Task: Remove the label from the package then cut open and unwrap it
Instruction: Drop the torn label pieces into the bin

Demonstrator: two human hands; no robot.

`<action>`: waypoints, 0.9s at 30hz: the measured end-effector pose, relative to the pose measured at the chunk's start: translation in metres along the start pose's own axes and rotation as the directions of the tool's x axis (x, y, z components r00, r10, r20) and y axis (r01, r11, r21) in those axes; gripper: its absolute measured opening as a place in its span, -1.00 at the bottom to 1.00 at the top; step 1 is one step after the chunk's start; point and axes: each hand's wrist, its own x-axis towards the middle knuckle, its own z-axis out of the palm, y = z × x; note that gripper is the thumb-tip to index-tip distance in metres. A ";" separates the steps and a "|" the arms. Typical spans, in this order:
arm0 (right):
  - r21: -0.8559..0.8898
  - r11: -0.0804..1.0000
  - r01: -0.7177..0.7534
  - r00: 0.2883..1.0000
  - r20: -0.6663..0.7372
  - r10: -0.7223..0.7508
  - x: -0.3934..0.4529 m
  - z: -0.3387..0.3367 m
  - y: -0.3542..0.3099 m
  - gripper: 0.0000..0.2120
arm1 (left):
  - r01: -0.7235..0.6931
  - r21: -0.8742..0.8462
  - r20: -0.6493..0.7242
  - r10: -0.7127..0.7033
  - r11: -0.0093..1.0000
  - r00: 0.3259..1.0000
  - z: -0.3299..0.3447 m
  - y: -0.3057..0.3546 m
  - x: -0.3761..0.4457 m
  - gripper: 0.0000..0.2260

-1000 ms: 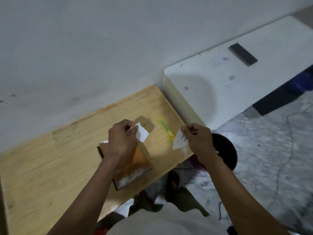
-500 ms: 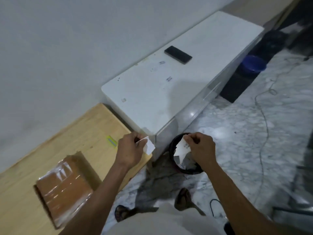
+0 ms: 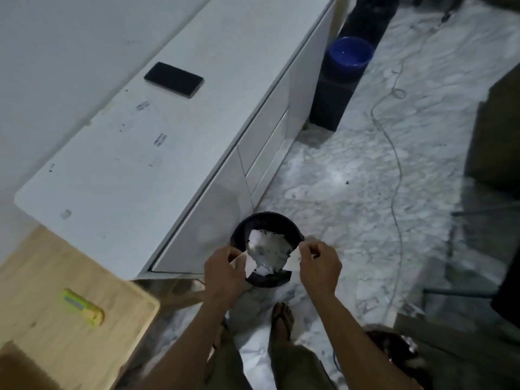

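Over the bin (image 3: 264, 220), left hand (image 3: 225, 273) and right hand (image 3: 319, 266) each pinch a label scrap; cutting and unwrapping remain.

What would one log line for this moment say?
left hand: pinches paper scrap | right hand: pinches paper scrap | both over bin | cutter: on table

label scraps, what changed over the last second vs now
Both hands carried them off the wooden table and rightward over the black bin. The left hand and right hand still pinch one label scrap each; neither is dropped. The yellow cutter stays on the table.
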 end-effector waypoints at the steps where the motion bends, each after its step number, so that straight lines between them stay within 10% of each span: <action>1: -0.019 1.000 -0.017 1.000 0.014 0.017 0.005 0.008 0.008 -0.77 | 0.024 0.003 0.010 -0.024 1.000 1.000 0.013 -0.004 0.008 -0.86; 27: -0.051 0.988 -0.145 0.969 0.196 0.152 0.105 0.117 0.058 -0.42 | 0.159 -0.090 0.097 -0.150 0.983 0.984 0.119 -0.039 0.124 -0.53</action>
